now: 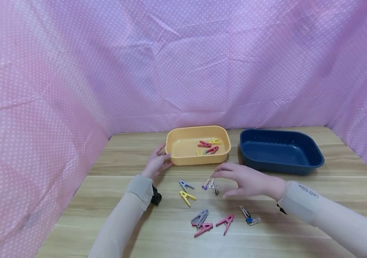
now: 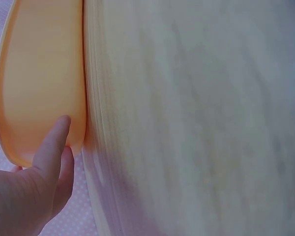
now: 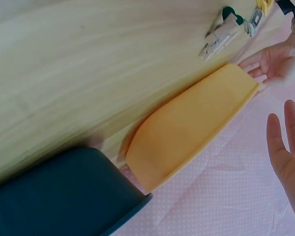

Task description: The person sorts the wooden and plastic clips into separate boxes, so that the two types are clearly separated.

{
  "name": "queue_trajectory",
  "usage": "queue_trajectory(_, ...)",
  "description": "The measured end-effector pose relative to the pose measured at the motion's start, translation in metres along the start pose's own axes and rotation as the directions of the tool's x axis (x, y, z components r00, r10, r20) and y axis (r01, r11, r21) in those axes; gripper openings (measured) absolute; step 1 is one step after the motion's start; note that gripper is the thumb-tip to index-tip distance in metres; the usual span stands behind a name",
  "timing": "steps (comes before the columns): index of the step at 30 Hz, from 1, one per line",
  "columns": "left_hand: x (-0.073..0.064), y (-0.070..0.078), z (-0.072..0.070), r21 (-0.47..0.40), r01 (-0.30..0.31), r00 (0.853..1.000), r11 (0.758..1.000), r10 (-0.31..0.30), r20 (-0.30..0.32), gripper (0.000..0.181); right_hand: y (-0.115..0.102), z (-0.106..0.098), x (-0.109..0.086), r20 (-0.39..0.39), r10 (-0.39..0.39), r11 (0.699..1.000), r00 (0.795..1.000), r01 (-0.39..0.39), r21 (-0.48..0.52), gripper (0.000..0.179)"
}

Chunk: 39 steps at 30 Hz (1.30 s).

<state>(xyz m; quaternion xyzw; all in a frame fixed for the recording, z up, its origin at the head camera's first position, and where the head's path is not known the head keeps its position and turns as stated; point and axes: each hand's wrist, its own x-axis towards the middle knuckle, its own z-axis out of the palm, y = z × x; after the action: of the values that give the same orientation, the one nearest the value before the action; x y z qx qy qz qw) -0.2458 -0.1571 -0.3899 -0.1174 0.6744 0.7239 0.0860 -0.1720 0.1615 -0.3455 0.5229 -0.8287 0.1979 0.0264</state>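
The shallow orange-yellow tray (image 1: pixel 189 161) sits upright, with red clips (image 1: pixel 212 149) and a yellow clip (image 1: pixel 215 142) lying loose towards its right side. Just in front, small clips lie close together, among them a purple-ended clip (image 1: pixel 205 187) and a brownish clip (image 1: pixel 216 190).

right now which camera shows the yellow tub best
The head view: it looks into the yellow tub and shows the pegs lying there. The right wrist view shows only its outside; the left wrist view, only one end, cut off at the frame's edge.
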Motion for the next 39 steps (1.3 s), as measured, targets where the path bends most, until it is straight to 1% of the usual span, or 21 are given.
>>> queue_trajectory(6,0.0,0.001,0.0,0.005,-0.003,1.0,1.0,0.003,0.008,0.065,-0.002,0.008,-0.008,0.031,-0.062,0.998,0.998,0.062,0.005,0.066)
queue_trajectory(9,-0.001,0.002,0.0,0.0,0.002,1.0,1.0,-0.002,0.012,0.065,-0.004,0.013,-0.012,0.057,-0.07,0.998,0.996,0.07,0.002,0.069)
queue_trajectory(14,0.0,0.002,0.0,-0.011,0.012,1.0,1.0,-0.011,0.015,0.066,-0.009,0.015,-0.016,0.114,-0.03,0.999,0.993,0.027,0.023,0.068)
queue_trajectory(22,-0.001,0.003,-0.001,0.0,0.018,1.0,1.0,-0.018,0.008,0.064,-0.013,0.019,-0.021,0.127,-0.047,0.998,0.991,0.042,0.04,0.067)
queue_trajectory(29,-0.002,0.004,-0.001,0.005,0.01,1.0,1.0,-0.01,0.008,0.065,-0.015,0.023,-0.026,0.154,-0.001,0.997,0.988,-0.011,0.077,0.067)
queue_trajectory(31,-0.002,0.005,-0.001,0.015,0.004,1.0,1.0,-0.004,0.007,0.065,-0.015,0.024,-0.027,0.163,0.006,0.997,0.987,-0.018,0.074,0.067)
queue_trajectory(33,-0.002,0.005,-0.001,0.019,-0.002,1.0,1.0,0.002,0.006,0.064,-0.016,0.026,-0.028,0.174,0.006,0.998,0.985,-0.017,0.065,0.067)
queue_trajectory(39,-0.001,0.004,0.0,0.016,-0.002,1.0,1.0,0.002,0.003,0.063,-0.016,0.032,-0.029,0.172,-0.036,0.999,0.984,0.031,0.031,0.068)
